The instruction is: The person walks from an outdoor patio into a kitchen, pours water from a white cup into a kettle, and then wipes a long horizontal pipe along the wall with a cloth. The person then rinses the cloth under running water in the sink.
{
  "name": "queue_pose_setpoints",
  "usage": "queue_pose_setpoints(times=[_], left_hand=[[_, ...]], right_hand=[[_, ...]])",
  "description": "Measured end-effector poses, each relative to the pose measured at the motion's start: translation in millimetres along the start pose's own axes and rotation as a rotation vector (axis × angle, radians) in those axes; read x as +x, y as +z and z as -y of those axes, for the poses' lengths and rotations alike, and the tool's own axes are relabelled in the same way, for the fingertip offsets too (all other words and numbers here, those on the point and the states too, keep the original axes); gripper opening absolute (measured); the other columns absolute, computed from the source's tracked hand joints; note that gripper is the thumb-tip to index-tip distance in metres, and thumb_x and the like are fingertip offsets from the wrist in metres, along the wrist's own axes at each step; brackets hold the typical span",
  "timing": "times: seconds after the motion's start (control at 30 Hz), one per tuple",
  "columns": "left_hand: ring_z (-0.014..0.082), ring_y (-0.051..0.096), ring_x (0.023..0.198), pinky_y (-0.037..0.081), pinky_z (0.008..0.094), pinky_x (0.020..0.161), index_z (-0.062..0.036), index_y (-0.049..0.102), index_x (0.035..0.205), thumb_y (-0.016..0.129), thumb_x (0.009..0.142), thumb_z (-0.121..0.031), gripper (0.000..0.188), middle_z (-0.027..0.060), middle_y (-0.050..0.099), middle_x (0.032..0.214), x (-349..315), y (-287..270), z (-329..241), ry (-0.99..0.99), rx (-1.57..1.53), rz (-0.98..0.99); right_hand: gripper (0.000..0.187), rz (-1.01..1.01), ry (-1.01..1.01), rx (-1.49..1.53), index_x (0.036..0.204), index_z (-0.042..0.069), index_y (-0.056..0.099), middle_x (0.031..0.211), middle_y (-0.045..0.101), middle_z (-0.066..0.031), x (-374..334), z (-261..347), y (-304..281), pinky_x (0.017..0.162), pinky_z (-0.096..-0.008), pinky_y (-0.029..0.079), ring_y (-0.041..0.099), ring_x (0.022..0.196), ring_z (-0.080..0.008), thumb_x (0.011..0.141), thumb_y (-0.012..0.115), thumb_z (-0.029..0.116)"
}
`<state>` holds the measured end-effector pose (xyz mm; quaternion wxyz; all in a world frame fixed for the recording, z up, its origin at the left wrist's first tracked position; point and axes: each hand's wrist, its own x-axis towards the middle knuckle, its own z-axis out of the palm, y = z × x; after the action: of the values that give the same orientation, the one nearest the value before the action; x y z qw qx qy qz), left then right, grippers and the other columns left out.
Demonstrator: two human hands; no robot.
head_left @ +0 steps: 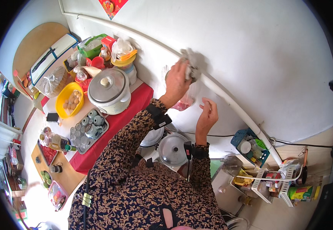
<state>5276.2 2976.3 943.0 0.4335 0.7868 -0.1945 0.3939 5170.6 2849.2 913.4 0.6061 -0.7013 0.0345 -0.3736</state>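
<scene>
The left hand [177,82] was raised against the white wall [258,50], its fingers closed around a crumpled grey cloth [192,67] which pressed on the white pipe [227,101] running across the wall. The right hand [207,115] was lower, just beside the pipe, with fingers loosely spread and holding nothing. A clear plastic bag with red content [184,102] hung on the wall between the two hands. On the red table [135,103] at the left stood a white cooker pot [109,91]

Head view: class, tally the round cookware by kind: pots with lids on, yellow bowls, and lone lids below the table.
Lidded pot: 1
Yellow bowl: 1
Lone lids: 2
Total: 4
</scene>
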Motion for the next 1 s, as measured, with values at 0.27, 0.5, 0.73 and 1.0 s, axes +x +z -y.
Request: queue_pose_setpoints(times=[0.27, 0.5, 0.73, 1.0], left_hand=[[0.0432, 0.046, 0.125, 0.041, 0.0479, 0.106, -0.0011, 0.053, 0.132, 0.066, 0.075, -0.002, 0.059, 0.0200, 0.036, 0.153, -45, 22, -18, 0.160, 0.063, 0.209], [0.0410, 0.058, 0.111, 0.048, 0.0475, 0.092, -0.0041, 0.037, 0.143, 0.074, 0.075, -0.010, 0.078, 0.0206, 0.060, 0.127, -79, -6, -40, 0.006, -0.276, 0.435], [0.0406, 0.045, 0.131, 0.036, 0.0467, 0.110, -0.0015, 0.023, 0.154, 0.076, 0.075, -0.019, 0.096, 0.0242, 0.042, 0.146, -77, -55, -51, 0.113, -0.362, 0.497], [0.0338, 0.063, 0.110, 0.056, 0.0380, 0.088, -0.0068, 0.058, 0.129, 0.071, 0.086, -0.013, 0.045, 0.0149, 0.059, 0.129, -170, -189, 62, -0.252, 0.045, 0.531]], right_hand=[[0.030, 0.018, 0.292, 0.275, 0.116, -0.002, 0.062, 0.111, 0.066, -0.0112, -14, -11, 0, 0.086, -0.0348, 0.055, 0.064, 0.101, -0.0203, 0.101, 0.049, 0.020], [0.052, 0.176, 0.702, 0.985, 0.137, 0.004, 0.050, 0.132, 0.058, -0.0081, -2, -24, -11, 0.105, -0.0381, 0.042, 0.055, 0.122, -0.0203, 0.101, 0.048, 0.042], [0.040, 0.254, 0.737, 1.065, 0.131, 0.002, 0.054, 0.128, 0.060, -0.0114, -12, -43, -21, 0.102, -0.0403, 0.049, 0.058, 0.120, -0.0242, 0.096, 0.056, 0.021], [0.040, -0.206, 0.544, 0.901, 0.129, 0.001, 0.055, 0.129, 0.059, -0.0128, 21, -24, -70, 0.103, -0.0422, 0.048, 0.057, 0.120, -0.0253, 0.095, 0.055, 0.023]])
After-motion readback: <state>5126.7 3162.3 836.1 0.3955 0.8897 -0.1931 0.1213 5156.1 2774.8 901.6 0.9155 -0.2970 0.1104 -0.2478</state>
